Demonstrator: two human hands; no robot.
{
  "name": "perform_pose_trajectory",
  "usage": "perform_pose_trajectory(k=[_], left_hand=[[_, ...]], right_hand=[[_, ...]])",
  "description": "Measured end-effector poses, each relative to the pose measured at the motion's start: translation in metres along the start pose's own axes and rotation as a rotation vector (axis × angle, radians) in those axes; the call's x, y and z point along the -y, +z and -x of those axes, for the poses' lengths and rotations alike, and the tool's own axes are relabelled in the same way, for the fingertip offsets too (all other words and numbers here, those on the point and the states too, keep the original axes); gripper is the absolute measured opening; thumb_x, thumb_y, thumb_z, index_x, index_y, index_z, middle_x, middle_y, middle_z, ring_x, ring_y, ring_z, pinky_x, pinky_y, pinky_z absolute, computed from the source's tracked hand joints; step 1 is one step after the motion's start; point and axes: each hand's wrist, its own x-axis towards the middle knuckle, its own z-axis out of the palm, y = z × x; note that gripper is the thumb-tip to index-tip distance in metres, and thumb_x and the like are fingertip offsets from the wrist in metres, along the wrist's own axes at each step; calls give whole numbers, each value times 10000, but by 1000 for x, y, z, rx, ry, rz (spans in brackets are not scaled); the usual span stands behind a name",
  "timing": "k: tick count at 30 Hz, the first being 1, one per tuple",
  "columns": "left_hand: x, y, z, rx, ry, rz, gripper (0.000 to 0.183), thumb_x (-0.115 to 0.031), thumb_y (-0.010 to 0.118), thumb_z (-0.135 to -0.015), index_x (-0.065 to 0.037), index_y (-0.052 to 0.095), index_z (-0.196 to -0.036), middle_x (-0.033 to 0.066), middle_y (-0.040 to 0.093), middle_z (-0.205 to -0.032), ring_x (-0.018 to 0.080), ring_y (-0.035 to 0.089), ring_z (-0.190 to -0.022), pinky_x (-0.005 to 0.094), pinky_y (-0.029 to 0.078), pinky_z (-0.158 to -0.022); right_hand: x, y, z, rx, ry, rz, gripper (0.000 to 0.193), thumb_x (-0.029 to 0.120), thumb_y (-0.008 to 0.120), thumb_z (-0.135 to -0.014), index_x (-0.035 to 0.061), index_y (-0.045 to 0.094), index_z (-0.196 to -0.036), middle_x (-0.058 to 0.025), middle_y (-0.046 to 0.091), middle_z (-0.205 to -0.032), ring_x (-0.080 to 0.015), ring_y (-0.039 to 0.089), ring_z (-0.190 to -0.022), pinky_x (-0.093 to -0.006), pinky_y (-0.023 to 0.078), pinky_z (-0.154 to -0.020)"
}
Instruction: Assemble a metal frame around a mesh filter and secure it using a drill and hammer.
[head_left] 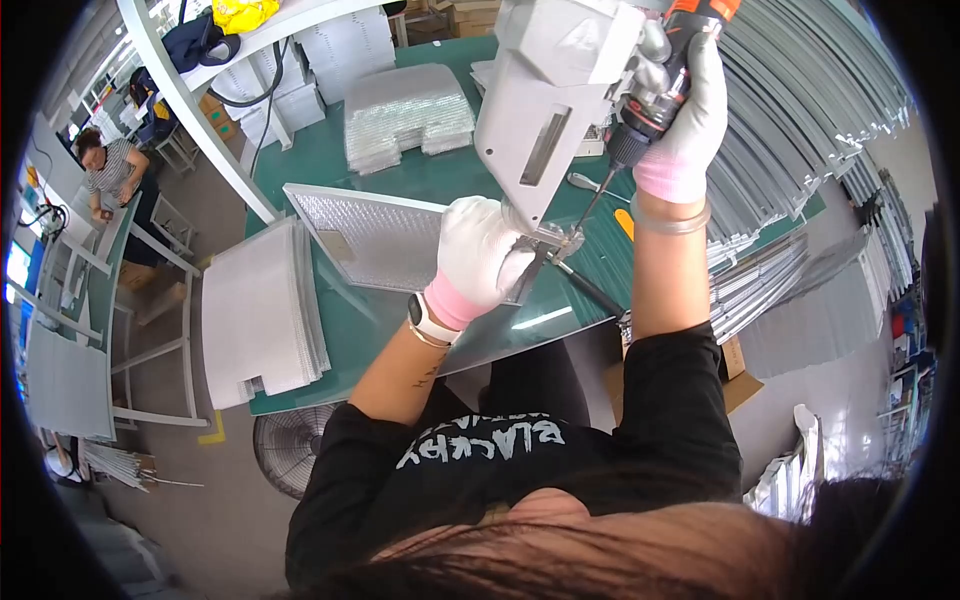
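My right hand [700,120], in a white glove with a pink cuff, is wrapped round a black and orange cordless drill [655,95]. The drill's long thin bit [598,198] slants down to a small metal fixture [560,241] under a pale grey machine housing [550,80]. My left hand [475,252], gloved the same way, is closed on the corner of a framed panel [385,240] at that fixture. The panel has a light metal rim and a shiny textured sheet. My fingers and the housing hide the gripped corner. A black-handled lever [590,290] juts from the fixture toward me.
Stacks of pale sheets lie at the green table's left edge [255,310] and back [410,115]. Bundled metal strips [800,120] fill the right. A white shelf post [200,120] rises at left, a floor fan [290,445] stands below. Another person [120,175] sits far left.
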Motion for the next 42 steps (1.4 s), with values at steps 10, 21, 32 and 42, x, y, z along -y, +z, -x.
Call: perform_pose_trajectory(k=[10,21,32,42], left_hand=[[-6,-9,-3,-5,70,-56,379,-423,606,-846,-73,617,-991,99,617,-920,323,569,-860,445,406,-816],[4,-1,-7,-65,9,-97,366,-322,714,-785,-42,599,-992,106,588,-872,322,560,-819,443,417,-799],[5,-1,-7,-26,-41,-109,316,-298,729,-771,-56,605,-932,101,585,-819,330,561,-794,459,420,-790],[1,-11,-11,1,19,-147,358,-305,711,-777,-44,610,-1001,100,575,-818,311,556,-794,443,414,-787]], right_hand=[[2,-14,9,135,100,36,291,332,569,-971,60,546,-1073,-56,617,-859,-110,551,-657,-233,438,-562],[-12,-10,31,142,-30,243,519,420,564,-959,70,439,-1322,-29,516,-803,-37,411,-541,-197,321,-451],[-3,-18,17,184,-28,165,299,289,558,-972,70,441,-1140,-52,574,-806,-96,510,-586,-224,409,-494],[-11,-33,15,142,-41,133,361,378,562,-968,83,457,-1149,-52,529,-852,-82,461,-646,-213,382,-550]])
